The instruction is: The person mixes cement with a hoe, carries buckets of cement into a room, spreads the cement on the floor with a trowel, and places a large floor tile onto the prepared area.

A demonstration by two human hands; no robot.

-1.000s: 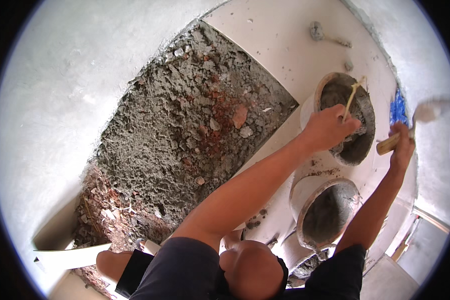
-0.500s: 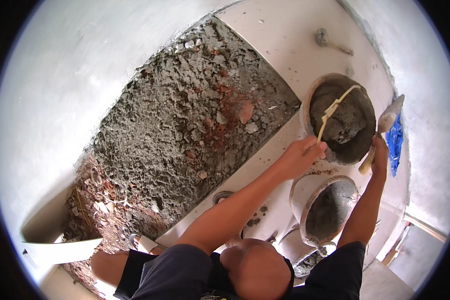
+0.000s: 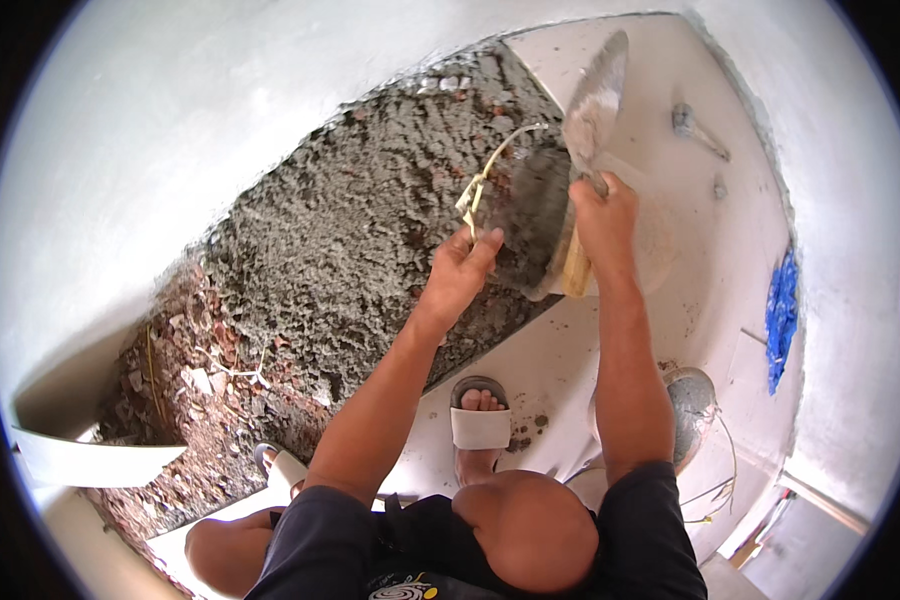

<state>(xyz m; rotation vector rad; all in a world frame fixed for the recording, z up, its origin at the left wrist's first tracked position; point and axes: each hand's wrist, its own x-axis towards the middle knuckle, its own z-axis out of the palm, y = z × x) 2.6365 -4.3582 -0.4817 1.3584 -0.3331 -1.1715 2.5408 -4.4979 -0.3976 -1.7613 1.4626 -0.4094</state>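
Observation:
My left hand is closed round the yellow cord handle of a bucket. The bucket is tipped leftward, its mouth over the rough mortar bed. Wet grey mortar shows dark and blurred at the mouth. My right hand grips a trowel by its neck, beside the bucket's rim; whether it also holds the rim I cannot tell. The trowel points away from me, blade up, its wooden handle hanging below my fingers.
Pale tiles border the bed on the right. A rubber-headed mallet lies on them at the far right. Blue plastic rests by the right wall. Another bucket stands near my right forearm. Broken rubble covers the near left.
The mortar bucket has been lifted off the tiles, carried left and tipped over the bed. Both hands moved left with it, the trowel still in the right one.

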